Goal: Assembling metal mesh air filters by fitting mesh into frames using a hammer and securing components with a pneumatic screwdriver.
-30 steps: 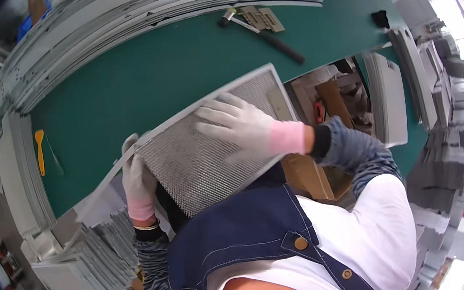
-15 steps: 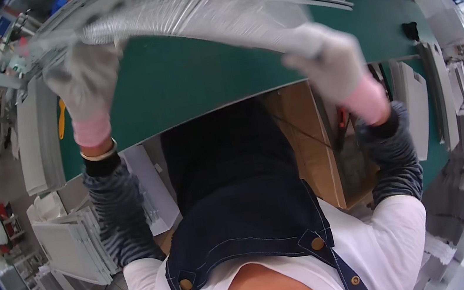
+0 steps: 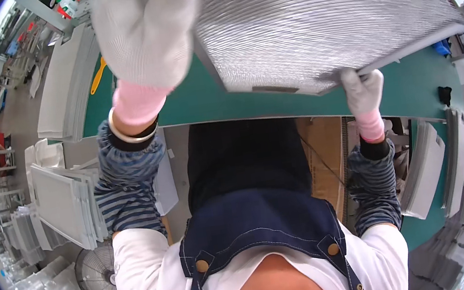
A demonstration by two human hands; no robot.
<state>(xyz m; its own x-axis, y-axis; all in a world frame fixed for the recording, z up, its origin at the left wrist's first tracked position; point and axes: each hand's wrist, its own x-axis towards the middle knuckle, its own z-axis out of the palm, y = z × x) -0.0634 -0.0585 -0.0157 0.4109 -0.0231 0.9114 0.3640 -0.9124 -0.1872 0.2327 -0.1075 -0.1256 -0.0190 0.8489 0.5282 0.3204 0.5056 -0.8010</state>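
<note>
I hold a large rectangular metal mesh filter panel (image 3: 320, 14) raised up close to the camera, above the green table (image 3: 196, 99). My left hand (image 3: 147, 29), in a white glove with a pink cuff, grips the panel's left edge and fills the upper left of the view. My right hand (image 3: 362, 91), gloved the same way, grips the panel's lower right corner from below. The panel hides most of the tabletop behind it.
Stacks of white panels (image 3: 65, 204) stand on the floor at my left, with a floor fan (image 3: 97, 276) beside them. More panels (image 3: 425, 168) lean at my right. A yellow tool (image 3: 96, 76) lies on the table's left end, and a cardboard box (image 3: 322, 156) sits under the table.
The mesh panel went from lying low against my body to being lifted up in front of the camera. Both hands rose with it and spread to its opposite edges.
</note>
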